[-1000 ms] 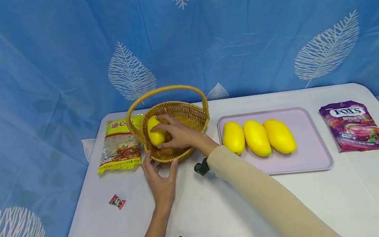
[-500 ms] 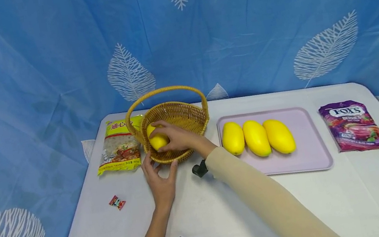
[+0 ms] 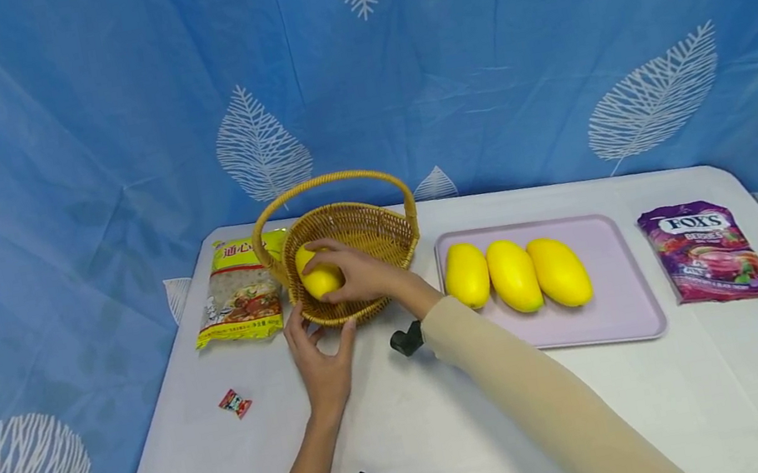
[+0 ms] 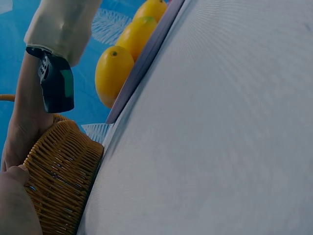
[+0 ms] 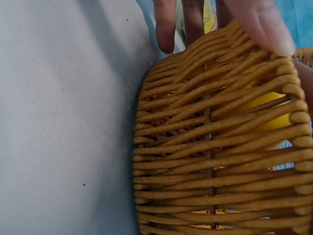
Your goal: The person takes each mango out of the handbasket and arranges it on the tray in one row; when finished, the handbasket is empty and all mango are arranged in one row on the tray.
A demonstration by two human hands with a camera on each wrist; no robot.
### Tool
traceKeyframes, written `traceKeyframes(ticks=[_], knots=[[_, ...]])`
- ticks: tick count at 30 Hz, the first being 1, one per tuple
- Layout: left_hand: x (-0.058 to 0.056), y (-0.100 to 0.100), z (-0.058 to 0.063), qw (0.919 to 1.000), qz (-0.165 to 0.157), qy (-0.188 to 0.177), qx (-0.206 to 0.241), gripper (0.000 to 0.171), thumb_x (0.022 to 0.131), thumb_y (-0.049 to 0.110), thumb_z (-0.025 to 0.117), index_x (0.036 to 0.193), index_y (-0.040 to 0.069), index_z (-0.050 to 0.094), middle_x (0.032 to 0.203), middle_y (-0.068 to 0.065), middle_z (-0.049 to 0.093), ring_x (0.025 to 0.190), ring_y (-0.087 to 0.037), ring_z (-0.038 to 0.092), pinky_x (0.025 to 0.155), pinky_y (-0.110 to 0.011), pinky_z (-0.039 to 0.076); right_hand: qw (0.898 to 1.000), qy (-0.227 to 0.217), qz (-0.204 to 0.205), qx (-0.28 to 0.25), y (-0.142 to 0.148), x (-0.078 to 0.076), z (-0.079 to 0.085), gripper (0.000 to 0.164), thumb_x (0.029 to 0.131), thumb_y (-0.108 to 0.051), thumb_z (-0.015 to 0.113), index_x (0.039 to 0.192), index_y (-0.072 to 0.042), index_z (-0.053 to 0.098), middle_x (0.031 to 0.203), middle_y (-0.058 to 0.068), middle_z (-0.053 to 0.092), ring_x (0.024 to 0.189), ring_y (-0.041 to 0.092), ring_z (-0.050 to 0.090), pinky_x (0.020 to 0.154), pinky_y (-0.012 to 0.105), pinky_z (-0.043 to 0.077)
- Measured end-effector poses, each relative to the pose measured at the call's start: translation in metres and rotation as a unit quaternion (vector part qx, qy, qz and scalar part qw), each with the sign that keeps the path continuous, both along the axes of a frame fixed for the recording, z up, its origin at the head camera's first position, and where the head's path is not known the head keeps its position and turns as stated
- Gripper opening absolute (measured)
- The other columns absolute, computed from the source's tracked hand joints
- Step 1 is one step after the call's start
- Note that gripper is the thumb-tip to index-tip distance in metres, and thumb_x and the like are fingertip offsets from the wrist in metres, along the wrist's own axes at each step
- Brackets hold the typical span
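Note:
A wicker basket [image 3: 382,232] with a tall arched handle stands at the back left of the table. My right hand [image 3: 365,274] reaches inside it and holds a yellow mango [image 3: 316,275] near the basket's left end, fingers over the top and thumb on the near side. At the near left rim my left hand [image 3: 324,371] holds the basket, thumb and fingers spread apart along its wall. In the right wrist view, the left thumb [image 5: 274,32] lies on the rim, and the mango's yellow shows through the weave.
Right of the basket, three mangoes [image 3: 513,274] lie on a pale purple tray [image 3: 621,295]. A yellow food bag [image 3: 237,295] sits against the basket's left side. A small red wrapped candy [image 3: 234,403] lies nearer, and a purple Fox's bag [image 3: 707,250] far right.
Within the basket, the right hand and its mango have shifted slightly toward the near side, and the mango has tilted. My left hand has stayed on the rim.

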State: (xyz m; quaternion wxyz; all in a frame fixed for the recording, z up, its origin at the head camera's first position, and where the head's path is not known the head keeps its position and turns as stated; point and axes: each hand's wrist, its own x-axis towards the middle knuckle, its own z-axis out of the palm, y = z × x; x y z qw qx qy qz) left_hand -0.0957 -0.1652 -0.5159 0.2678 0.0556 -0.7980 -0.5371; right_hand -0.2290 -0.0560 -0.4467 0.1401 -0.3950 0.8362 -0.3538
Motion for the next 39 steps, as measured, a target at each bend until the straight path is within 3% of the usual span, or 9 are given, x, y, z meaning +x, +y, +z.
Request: traceKeyframes(ticks=[12, 22, 27, 36, 39], knots=[[0.000, -0.002, 0.000, 1.0000, 0.001, -0.001, -0.001, 0.078, 0.081, 0.031, 0.071, 0.143, 0.008, 0.029, 0.140, -0.010, 0.033, 0.125, -0.015, 0.036, 0.093, -0.039, 0.045, 0.998, 0.032, 0.005, -0.059, 0.011, 0.005, 0.004, 0.041, 0.081, -0.023, 0.072, 0.120, -0.021, 0.060, 0.149, -0.001, 0.028, 0.132, 0.022, 0.037, 0.098, 0.032, 0.044], [-0.001, -0.002, 0.000, 0.9999, -0.007, 0.010, 0.003, 0.079, 0.081, 0.029, 0.072, 0.143, 0.005, 0.028, 0.138, -0.017, 0.032, 0.125, -0.027, 0.038, 0.092, -0.042, 0.045, 0.994, 0.057, -0.010, -0.096, 0.030, 0.011, 0.012, 0.040, 0.078, -0.020, 0.073, 0.117, -0.020, 0.061, 0.148, 0.000, 0.032, 0.133, 0.021, 0.035, 0.098, 0.035, 0.044], [0.000, -0.001, 0.000, 1.0000, -0.006, 0.006, 0.002, 0.079, 0.081, 0.030, 0.071, 0.143, 0.005, 0.028, 0.138, -0.018, 0.032, 0.125, -0.026, 0.038, 0.092, -0.042, 0.045, 0.992, 0.067, -0.015, -0.110, 0.041, 0.015, 0.013, 0.040, 0.079, -0.021, 0.073, 0.117, -0.019, 0.062, 0.148, 0.000, 0.032, 0.133, 0.021, 0.034, 0.096, 0.033, 0.046], [0.000, 0.000, -0.002, 0.9999, -0.006, 0.011, -0.004, 0.079, 0.081, 0.029, 0.072, 0.142, 0.004, 0.028, 0.138, -0.019, 0.033, 0.123, -0.027, 0.038, 0.090, -0.044, 0.046, 0.986, 0.081, -0.020, -0.145, 0.060, 0.023, 0.021, 0.041, 0.078, -0.019, 0.072, 0.117, -0.018, 0.062, 0.148, 0.000, 0.032, 0.129, 0.017, 0.039, 0.080, 0.023, 0.051], [0.000, 0.000, -0.002, 0.9999, -0.006, 0.012, -0.001, 0.079, 0.081, 0.030, 0.072, 0.142, 0.005, 0.028, 0.138, -0.019, 0.033, 0.123, -0.029, 0.038, 0.090, -0.044, 0.046, 0.983, 0.097, -0.019, -0.156, 0.066, 0.027, 0.024, 0.040, 0.078, -0.020, 0.072, 0.117, -0.019, 0.062, 0.148, 0.000, 0.032, 0.131, 0.017, 0.036, 0.085, 0.026, 0.050]])
